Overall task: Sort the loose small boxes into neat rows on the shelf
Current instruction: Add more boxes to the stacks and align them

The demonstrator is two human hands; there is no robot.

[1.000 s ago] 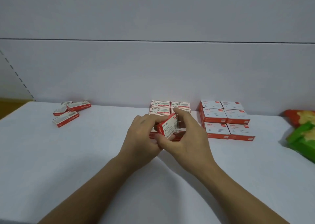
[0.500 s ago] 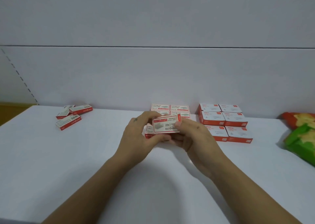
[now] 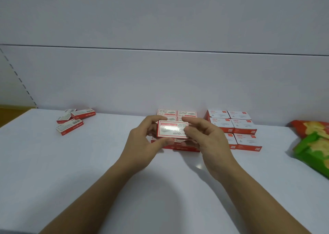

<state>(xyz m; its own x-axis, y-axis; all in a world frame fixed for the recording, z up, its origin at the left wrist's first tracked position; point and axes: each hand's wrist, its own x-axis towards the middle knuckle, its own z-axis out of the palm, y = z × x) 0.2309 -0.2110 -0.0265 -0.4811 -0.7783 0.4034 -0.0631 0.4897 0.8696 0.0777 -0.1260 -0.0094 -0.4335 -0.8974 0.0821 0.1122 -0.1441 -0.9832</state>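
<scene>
A small red-and-white box (image 3: 172, 129) is held face up between both hands, its print upside down to me. My left hand (image 3: 142, 141) grips its left end and my right hand (image 3: 208, 141) its right end. It hovers just above the middle group of matching boxes (image 3: 176, 113), which lie in rows against the back wall and are partly hidden by my hands. Three loose boxes (image 3: 71, 122) lie scattered at the back left of the white shelf (image 3: 89, 171).
A block of larger red-and-white boxes (image 3: 236, 127) stands in neat rows right of the middle group. Red and green snack bags (image 3: 315, 144) lie at the far right edge. The back wall runs close behind all the boxes.
The held box has turned from standing on edge to lying flat with its face up. Both hands have risen slightly and spread to its two ends.
</scene>
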